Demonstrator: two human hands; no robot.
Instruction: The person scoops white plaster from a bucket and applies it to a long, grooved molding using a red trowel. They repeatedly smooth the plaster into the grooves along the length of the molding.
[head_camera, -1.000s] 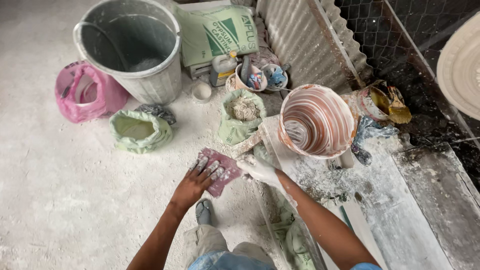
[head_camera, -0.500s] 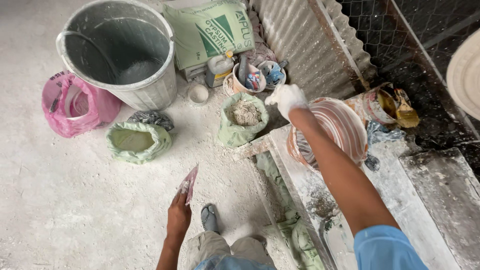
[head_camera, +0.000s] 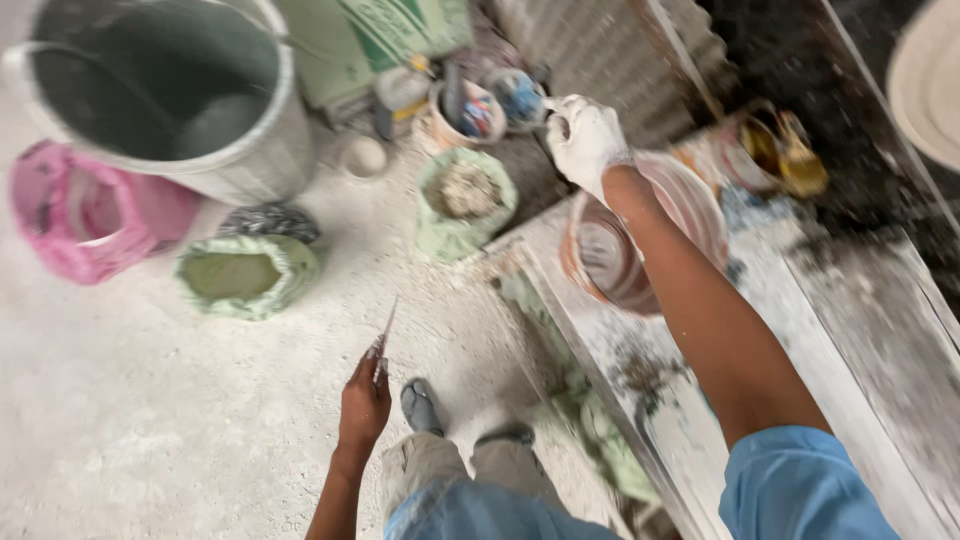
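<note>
Left hand (head_camera: 364, 400): we pinch a thin flat pinkish scraper (head_camera: 384, 336) edge-up over the dusty concrete floor (head_camera: 120, 420) | Right hand (head_camera: 585, 140): plaster-white, curled shut, contents unclear, reaching above the round streaked orange-and-white bowl (head_camera: 640, 250) near small paint-stained tubs (head_camera: 490, 105) | Nearby: green sack of grey powder (head_camera: 462, 200).

The left hand (head_camera: 364, 402) pinches a thin flat scraper (head_camera: 384, 333) at six o'clock. The plaster-whitened right hand (head_camera: 584, 140) reaches to one o'clock, above a round pink-streaked mixing bowl (head_camera: 690, 210), near small paint-smeared cups (head_camera: 478, 110). A big grey metal bucket (head_camera: 190, 120) stands at eleven o'clock.
</note>
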